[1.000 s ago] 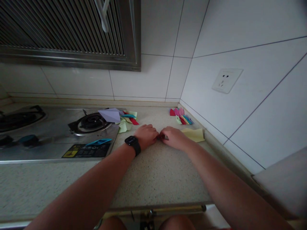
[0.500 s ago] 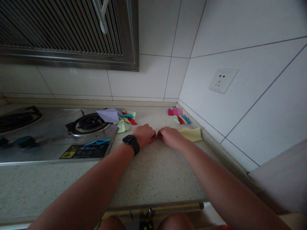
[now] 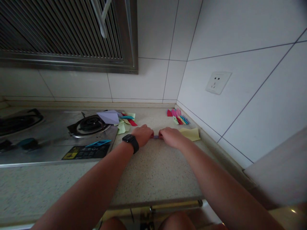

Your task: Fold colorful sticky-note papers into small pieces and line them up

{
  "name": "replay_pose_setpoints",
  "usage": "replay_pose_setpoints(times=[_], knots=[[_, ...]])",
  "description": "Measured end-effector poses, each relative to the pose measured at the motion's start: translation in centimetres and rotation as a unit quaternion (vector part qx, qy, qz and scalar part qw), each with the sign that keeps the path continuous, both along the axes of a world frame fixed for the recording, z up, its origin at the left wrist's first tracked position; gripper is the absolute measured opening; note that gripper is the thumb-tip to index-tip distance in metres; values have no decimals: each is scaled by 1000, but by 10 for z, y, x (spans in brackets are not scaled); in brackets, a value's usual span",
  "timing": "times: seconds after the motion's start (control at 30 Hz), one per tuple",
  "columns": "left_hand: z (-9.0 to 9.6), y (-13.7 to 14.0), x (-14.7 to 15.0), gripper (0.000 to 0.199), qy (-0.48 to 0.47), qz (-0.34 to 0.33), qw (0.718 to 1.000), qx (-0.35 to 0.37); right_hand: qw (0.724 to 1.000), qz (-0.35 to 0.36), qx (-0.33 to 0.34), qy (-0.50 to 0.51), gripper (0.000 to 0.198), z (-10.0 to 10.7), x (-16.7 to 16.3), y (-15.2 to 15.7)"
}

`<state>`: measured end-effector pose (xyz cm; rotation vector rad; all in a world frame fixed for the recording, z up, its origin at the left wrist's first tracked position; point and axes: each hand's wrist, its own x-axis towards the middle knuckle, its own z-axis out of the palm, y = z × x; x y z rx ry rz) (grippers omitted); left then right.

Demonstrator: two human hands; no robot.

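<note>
A narrow strip of folded purple paper (image 3: 156,136) shows between my two hands, low over the countertop (image 3: 153,172). My left hand (image 3: 143,134), with a black watch (image 3: 130,142) at the wrist, is closed on the strip's left end. The other end is pinched by my right hand (image 3: 169,136). Most of the paper is hidden by the fingers. Just behind my right hand lies a sheet of pale yellow paper (image 3: 191,134). Beyond my left hand are a purple paper plane (image 3: 110,117) and a pile of green, blue and red folded papers (image 3: 124,126).
Small colourful folded papers (image 3: 178,116) sit in the back right corner by the tiled wall. At left is a gas stove (image 3: 52,131), with a blue folded paper (image 3: 98,142) on it. Above it hangs a range hood (image 3: 72,38). A socket (image 3: 218,82) is on the right wall.
My hands have drawn slightly apart, so more of the purple strip shows between them. The camera view has shifted a little.
</note>
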<state>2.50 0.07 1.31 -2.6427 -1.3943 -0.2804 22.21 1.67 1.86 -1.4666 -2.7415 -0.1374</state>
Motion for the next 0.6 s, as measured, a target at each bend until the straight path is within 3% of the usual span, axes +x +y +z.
replay_pose_setpoints(times=[0.23,0.33,0.6], knots=[[-2,3,-3,21,-25,26,999,-28,1000,5,14,0,21,0,8,1],[-2,1,-7,20,-49,7,998,-38,1000,17,16,16,17,0,13,0],[-7,-8,-10,19,-163,-20,985,-57,992,36,-34,115,17,2,20,-4]])
